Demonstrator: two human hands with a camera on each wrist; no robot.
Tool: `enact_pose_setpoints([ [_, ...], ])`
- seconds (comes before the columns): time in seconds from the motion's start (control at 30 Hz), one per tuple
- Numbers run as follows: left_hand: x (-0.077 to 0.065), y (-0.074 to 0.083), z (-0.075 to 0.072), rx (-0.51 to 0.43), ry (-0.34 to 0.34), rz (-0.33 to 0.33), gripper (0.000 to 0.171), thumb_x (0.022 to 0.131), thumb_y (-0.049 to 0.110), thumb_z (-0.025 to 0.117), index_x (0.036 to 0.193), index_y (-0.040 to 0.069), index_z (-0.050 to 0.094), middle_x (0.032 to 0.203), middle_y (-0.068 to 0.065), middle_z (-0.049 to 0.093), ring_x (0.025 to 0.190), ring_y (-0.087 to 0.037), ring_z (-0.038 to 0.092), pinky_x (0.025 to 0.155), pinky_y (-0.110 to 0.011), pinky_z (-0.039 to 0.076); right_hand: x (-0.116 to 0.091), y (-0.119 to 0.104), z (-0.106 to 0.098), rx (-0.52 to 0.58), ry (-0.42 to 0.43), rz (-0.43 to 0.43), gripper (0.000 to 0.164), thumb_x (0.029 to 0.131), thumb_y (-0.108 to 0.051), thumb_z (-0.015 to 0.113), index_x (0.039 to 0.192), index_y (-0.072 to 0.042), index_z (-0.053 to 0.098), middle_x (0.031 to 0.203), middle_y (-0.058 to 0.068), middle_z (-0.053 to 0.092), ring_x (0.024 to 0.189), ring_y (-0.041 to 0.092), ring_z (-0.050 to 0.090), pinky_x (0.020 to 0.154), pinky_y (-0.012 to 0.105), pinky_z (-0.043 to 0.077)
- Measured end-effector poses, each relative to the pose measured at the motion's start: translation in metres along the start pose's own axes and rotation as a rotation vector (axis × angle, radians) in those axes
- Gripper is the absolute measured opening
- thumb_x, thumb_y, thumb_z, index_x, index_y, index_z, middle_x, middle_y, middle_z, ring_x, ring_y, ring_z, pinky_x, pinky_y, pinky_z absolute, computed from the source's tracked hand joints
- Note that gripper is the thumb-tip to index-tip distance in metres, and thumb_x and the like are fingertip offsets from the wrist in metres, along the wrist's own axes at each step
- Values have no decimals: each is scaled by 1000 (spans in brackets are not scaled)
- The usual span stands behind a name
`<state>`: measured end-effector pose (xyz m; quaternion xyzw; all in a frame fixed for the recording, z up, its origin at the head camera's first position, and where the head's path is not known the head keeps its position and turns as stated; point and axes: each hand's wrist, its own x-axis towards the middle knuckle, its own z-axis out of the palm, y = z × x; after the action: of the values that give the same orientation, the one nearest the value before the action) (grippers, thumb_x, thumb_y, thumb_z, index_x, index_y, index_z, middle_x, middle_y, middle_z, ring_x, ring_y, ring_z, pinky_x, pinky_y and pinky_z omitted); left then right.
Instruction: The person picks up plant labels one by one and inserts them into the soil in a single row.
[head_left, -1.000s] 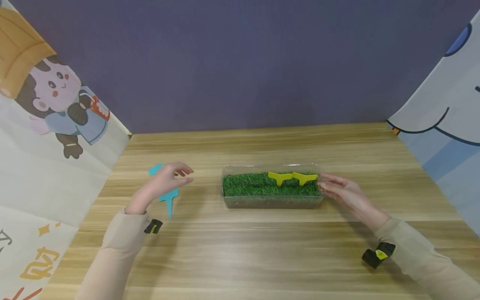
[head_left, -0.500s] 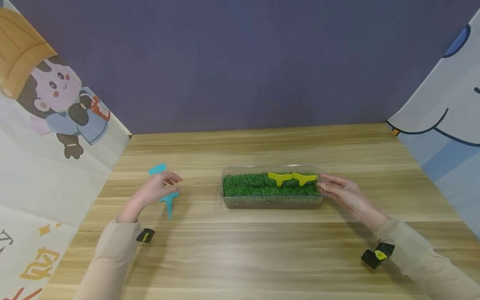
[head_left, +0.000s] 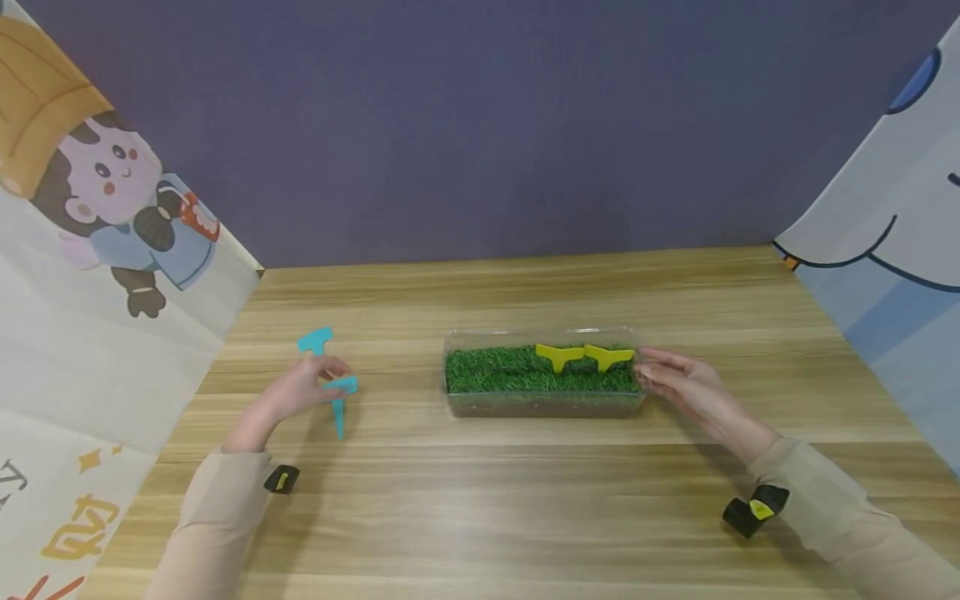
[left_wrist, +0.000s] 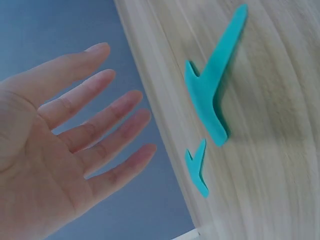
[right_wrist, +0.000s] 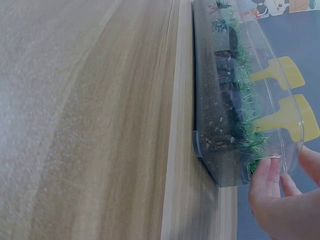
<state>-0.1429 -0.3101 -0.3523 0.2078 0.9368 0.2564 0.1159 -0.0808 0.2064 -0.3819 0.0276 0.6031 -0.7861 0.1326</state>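
Observation:
Two turquoise T-shaped plant labels lie on the wooden table at the left, a nearer one (head_left: 337,419) and a farther one (head_left: 315,338). My left hand (head_left: 297,389) is over them, partly covering both in the head view. Its fingers are spread in the left wrist view, with nothing in the palm. A clear plastic planter box (head_left: 547,407) holds dark soil under green artificial grass (head_left: 495,379). Two yellow plant labels, one left (head_left: 560,357) and one right (head_left: 608,357), stand in the grass towards the right end. My right hand (head_left: 693,390) pinches the box's right end at the rim.
The wood-grain table (head_left: 480,517) ends at a dark blue back wall (head_left: 480,133). Printed cartoon panels stand left (head_left: 67,350) and right (head_left: 907,333). Each sleeve cuff carries a small black camera, left (head_left: 282,479) and right (head_left: 756,510).
My left hand has moved left and slightly towards me, coming over the turquoise plant labels. The right hand, planter box and yellow plant labels have stayed put.

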Motion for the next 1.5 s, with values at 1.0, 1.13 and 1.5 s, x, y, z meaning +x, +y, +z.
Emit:
enact_pose_setpoints([
  [1.0,4,-13,18,129,-123,-120,62,66,2,72,119,-13,44,119,-33,44,108,-47,42,87,-55,38,0,0,1,56,-8,12,26,85,0,55,101,-19,60,97,2,64,90,11,60,84,22,46],
  [1.13,4,-14,19,120,-126,-129,63,66,2,72,120,-13,43,118,-34,44,106,-47,43,86,-54,40,0,0,1,55,-8,13,26,84,0,55,101,-19,60,96,2,64,90,11,60,84,22,46],
  [1.5,6,-14,23,119,-130,-168,66,65,4,74,121,-12,43,108,-31,43,93,-39,50,77,-48,47,0,0,0,18,-9,11,27,85,-2,56,109,-13,55,98,1,64,92,11,59,85,22,45],
])
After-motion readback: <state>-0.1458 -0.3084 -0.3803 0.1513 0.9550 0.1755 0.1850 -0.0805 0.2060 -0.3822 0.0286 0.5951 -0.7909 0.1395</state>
